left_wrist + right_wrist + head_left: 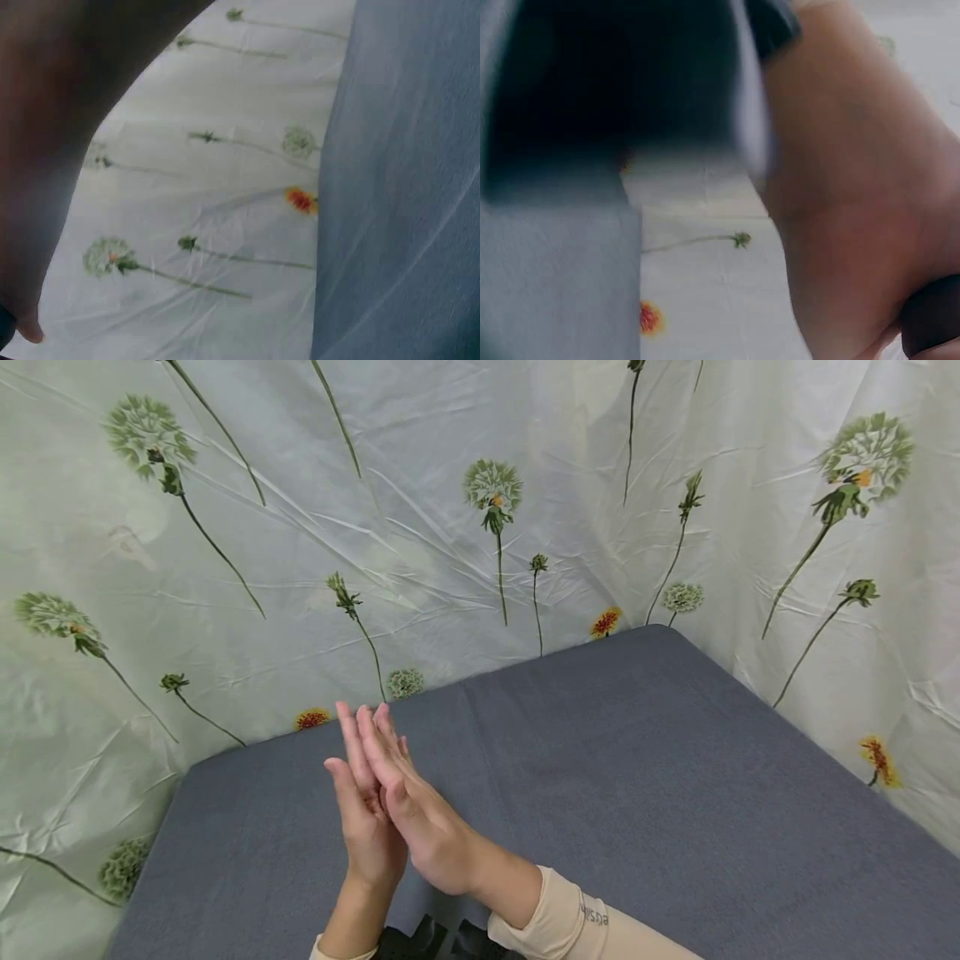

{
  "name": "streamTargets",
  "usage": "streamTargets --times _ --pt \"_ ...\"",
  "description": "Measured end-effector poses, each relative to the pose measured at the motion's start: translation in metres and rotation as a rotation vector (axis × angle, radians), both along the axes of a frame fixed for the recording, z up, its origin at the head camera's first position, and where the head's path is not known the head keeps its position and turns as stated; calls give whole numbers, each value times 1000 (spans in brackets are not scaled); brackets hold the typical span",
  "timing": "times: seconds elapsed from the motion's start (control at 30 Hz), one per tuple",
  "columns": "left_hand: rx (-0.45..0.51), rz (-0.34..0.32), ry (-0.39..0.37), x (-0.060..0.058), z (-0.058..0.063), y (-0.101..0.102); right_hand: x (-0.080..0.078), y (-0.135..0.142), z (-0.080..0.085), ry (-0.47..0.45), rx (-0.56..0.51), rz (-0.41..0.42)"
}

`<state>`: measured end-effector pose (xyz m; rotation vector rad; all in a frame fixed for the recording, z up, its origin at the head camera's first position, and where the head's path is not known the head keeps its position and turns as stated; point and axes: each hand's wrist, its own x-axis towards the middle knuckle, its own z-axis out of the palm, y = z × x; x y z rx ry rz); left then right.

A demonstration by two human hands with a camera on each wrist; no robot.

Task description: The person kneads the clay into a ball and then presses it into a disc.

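In the head view both hands are raised above the grey-covered surface with their palms together. The left hand (367, 835) stands upright on the left, its thumb apart from the other fingers. The right hand (431, 827) leans in from the right and lies against the left palm, fingers straight and pointing up. No object shows between them, though the space where the palms meet is hidden. The left wrist view has a dark, blurred part of a hand (37, 150) along its left side. Part of a hand (855, 195) fills the right side of the right wrist view.
A grey cloth-covered table (600, 777) stretches beneath the hands. Behind it and to its right hangs a pale curtain (420, 527) printed with dandelions and flowers. Black gear (416, 939) shows at the bottom edge, and a dark blurred device (615, 90) covers much of the right wrist view.
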<state>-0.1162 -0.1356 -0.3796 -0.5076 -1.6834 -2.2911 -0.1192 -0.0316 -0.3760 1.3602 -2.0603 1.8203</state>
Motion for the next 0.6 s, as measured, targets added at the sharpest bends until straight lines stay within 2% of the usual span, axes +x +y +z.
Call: streamTargets --times 0.17,0.3,0.37,0.47,0.6 --pt "-105 -92 79 8 2 10 -11 10 3 -57 -91 8" --pt "-204 -119 124 17 7 13 -21 14 3 -155 -145 27" --pt "-239 -97 119 20 10 13 -25 14 0 -220 -147 49" --pt "-234 -43 82 23 15 11 -27 10 -6 -297 -118 98" --pt "-170 15 45 21 18 3 -21 2 -13 -318 -64 144"
